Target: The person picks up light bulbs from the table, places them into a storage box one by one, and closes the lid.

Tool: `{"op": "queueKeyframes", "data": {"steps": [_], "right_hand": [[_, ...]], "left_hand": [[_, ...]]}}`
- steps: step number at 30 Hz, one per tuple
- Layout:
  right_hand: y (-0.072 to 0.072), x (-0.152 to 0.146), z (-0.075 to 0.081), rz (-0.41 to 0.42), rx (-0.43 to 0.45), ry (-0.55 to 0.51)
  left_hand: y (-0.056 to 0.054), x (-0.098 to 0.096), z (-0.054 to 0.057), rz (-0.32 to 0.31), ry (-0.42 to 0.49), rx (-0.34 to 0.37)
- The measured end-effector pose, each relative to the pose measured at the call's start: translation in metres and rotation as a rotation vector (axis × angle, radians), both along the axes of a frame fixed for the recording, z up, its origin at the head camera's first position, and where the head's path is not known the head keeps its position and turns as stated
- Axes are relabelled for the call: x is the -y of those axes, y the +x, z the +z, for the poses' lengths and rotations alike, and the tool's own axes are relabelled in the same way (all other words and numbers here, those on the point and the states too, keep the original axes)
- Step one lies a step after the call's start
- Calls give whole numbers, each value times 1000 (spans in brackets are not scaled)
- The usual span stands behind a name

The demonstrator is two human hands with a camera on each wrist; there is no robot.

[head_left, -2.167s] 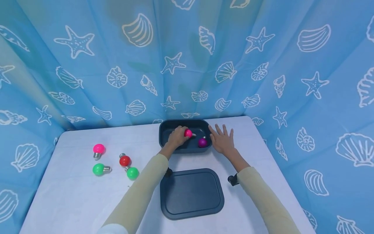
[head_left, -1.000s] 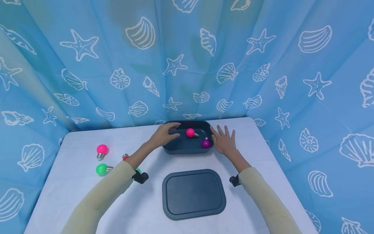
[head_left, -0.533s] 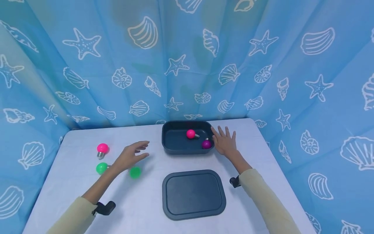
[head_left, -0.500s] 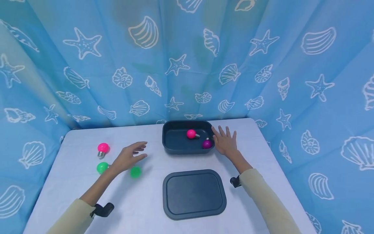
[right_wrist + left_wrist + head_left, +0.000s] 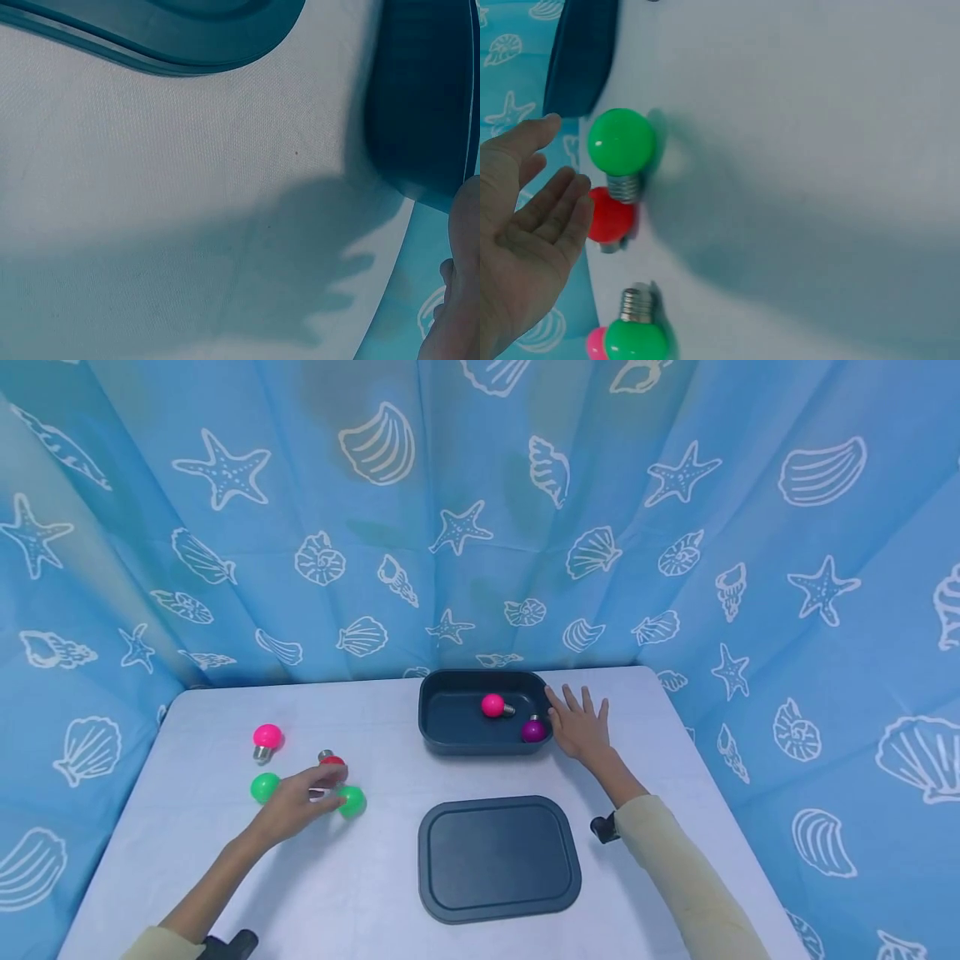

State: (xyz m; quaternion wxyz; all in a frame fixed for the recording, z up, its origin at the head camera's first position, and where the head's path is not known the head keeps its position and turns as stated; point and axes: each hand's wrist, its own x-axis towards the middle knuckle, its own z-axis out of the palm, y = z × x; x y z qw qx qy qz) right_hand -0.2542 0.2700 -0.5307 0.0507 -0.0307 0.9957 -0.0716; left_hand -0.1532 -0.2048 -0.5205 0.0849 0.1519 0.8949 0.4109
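My left hand (image 5: 296, 803) hovers over the light bulbs on the left side of the table, fingers parted and nothing held. Nearest to it are a red bulb (image 5: 333, 762), partly covered by the fingers, and a green bulb (image 5: 352, 802); in the left wrist view the green bulb's (image 5: 621, 142) metal base meets the red bulb (image 5: 610, 216). A second green bulb (image 5: 264, 787) and a pink bulb (image 5: 267, 737) lie farther left. My right hand (image 5: 581, 725), fingers spread, touches the right end of the dark blue box (image 5: 450, 746). Inside are a pink bulb (image 5: 492, 706) and a purple bulb (image 5: 533, 730).
A dark blue lid (image 5: 498, 860) lies flat on the white tabletop (image 5: 390, 893) in front of the box. Behind the table hangs a blue curtain (image 5: 480, 577) with white shell prints.
My left hand let go of the pink bulb in the box, withdrew and moved left to the red and green bulbs. My right hand has stayed at the box's end.
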Motion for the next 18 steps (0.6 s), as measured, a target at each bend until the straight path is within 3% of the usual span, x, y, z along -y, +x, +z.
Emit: {"op": "queueKeyframes", "data": {"steps": [8,18], "right_hand": [[0,0,-2,2,-18,7],[0,-2,-2,7,-14,14]], "left_hand": [[6,1,-9,14,-11,22],[7,-3,-14,-31,-19,7]]}}
